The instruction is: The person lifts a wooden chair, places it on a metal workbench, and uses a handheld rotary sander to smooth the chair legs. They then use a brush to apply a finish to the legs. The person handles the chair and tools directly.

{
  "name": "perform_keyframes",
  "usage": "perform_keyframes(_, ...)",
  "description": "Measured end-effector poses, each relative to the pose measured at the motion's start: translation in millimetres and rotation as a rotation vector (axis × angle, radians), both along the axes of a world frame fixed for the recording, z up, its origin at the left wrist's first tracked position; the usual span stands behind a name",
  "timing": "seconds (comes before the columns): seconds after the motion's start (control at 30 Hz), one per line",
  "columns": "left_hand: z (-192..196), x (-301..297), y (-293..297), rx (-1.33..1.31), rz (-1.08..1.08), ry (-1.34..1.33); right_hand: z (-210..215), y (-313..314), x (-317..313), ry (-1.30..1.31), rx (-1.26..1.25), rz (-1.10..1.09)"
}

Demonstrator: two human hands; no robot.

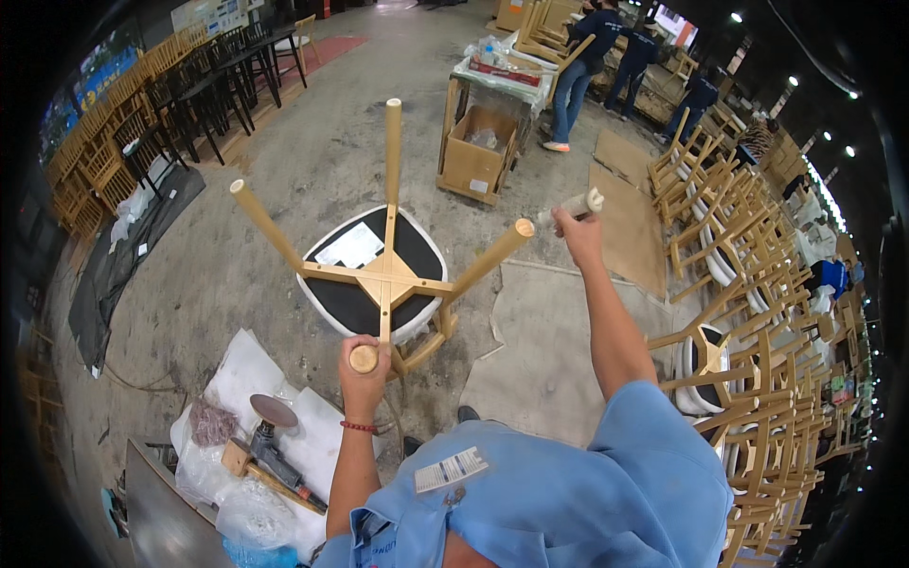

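A: What's the room like?
B: A workshop with a stained, rough grey concrete floor [237, 246]. At far left are slatted pale-wood chair frames [99, 175], then slim black chairs [194, 109].

A: And nearer?
B: Soft white padding sheets [241, 364], with a dark grey power tool bearing a round brown disc [275, 417] and a block-headed wooden mallet [275, 483] on them.

A: The left hand?
B: The left hand [361, 386] is closed round the nearest leg of an upturned pale-wood chair [389, 280], just below its rounded end. The chair stands mid-floor, smooth legs splayed upward from a cross-shaped brace; its seat's underside is black, edged in white.

A: Further right?
B: A square-cornered brown cardboard box [478, 161], then the right hand [579, 235], fingers pinching a whitish, roll-shaped piece [593, 201], its material unclear. Beyond lie flat tan cardboard [630, 241] and tangled stacks of pale-wood chairs [748, 256].
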State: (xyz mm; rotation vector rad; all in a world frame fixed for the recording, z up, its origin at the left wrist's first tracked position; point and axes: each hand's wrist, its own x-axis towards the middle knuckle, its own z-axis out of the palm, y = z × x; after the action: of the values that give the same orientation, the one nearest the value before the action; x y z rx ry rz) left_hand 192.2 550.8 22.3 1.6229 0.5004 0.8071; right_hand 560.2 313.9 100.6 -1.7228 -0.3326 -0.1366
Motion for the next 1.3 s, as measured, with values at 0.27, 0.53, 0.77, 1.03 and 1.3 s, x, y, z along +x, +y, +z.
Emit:
perform_keyframes(0.27,-2.6,3.0,2.7,0.000,-0.029,-0.012,1.4,-2.3,10.2,0.080,-0.061,0.035)
perform_keyframes(0.53,-10.7,8.2,3.0,0.034,0.003,0.023,21.8,53.9,62.6,-0.037,-0.040,0.176)
perform_keyframes(0.77,-4.3,-2.5,-2.9,-0.140,0.042,0.097,61.9,267.9,163.4,-0.158,-0.247,0.387)
perform_keyframes(1.03,15.3,5.2,-19.5,-0.267,0.203,0.156,52.0,418.1,224.6,-0.306,-0.414,0.384)
perform_keyframes(1.3,7.4,8.1,-17.4,-0.207,0.219,0.142,52.1,418.9,248.8,-0.317,-0.338,0.492)
